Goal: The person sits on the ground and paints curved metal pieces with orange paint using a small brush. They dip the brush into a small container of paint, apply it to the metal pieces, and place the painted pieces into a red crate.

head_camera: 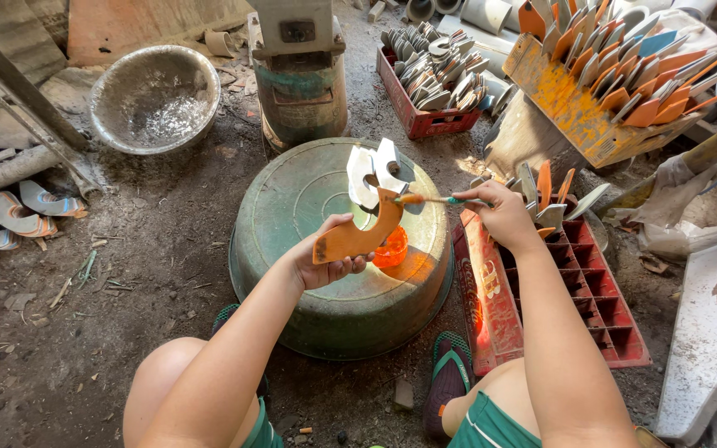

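Left hand (pixel 325 264) clamped on curved piece (pixel 357 236), held above upturned basin (pixel 292 207). Right hand (pixel 504 214) pinches brush (pixel 433 200), tip touching piece. Orange cup (pixel 392 249) on basin; red crate (pixel 599 290) right of basin.

Upturned basin (pixel 309 216) before me, cup (pixel 392 249) on it, my left hand (pixel 325 261) over it holding piece (pixel 367 216); crate (pixel 541 307) right, bowl (pixel 155 99) far left.
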